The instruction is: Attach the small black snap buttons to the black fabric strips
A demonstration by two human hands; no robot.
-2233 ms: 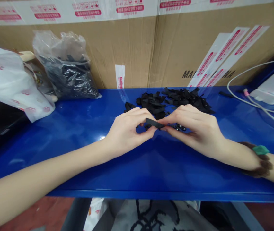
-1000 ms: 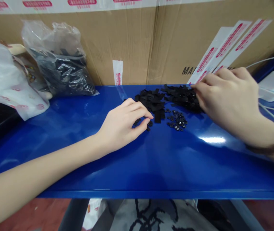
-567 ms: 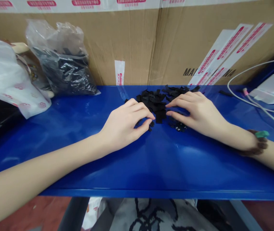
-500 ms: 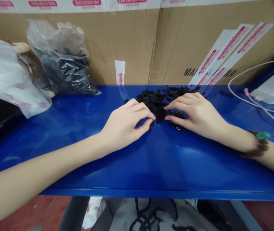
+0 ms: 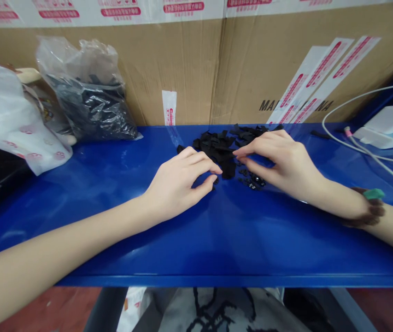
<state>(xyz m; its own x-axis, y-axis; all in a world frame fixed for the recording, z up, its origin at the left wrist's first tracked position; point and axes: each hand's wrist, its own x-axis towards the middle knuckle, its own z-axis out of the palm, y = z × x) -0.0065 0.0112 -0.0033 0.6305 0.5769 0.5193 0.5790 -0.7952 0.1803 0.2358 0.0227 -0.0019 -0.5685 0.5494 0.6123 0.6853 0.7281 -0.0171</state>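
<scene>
Small flat black pieces, apparently fabric, form a loose pile [image 5: 213,143] at the back middle of the blue table. My left hand [image 5: 182,182] rests left of them, fingers curled, thumb and fingertips brought near each other; whether anything small is between them is hidden. One black piece [image 5: 229,169] lies just right of those fingertips. My right hand [image 5: 282,159] reaches in from the right, its thumb and index finger pinched on a black piece at the pile's edge. Under its palm side lie small black bits with white marks [image 5: 252,186].
Behind the table [image 5: 217,240] stands a large cardboard box [image 5: 182,60] with printed tape strips. A clear bag of black pieces [image 5: 96,110] and a white printed plastic bag [image 5: 16,110] sit at the left. A white cable [image 5: 362,99] and white device [image 5: 390,124] are at right.
My right thumb and index finger have closed together at the pile's edge, having been apart before. My left hand has barely moved. The view has shifted slightly.
</scene>
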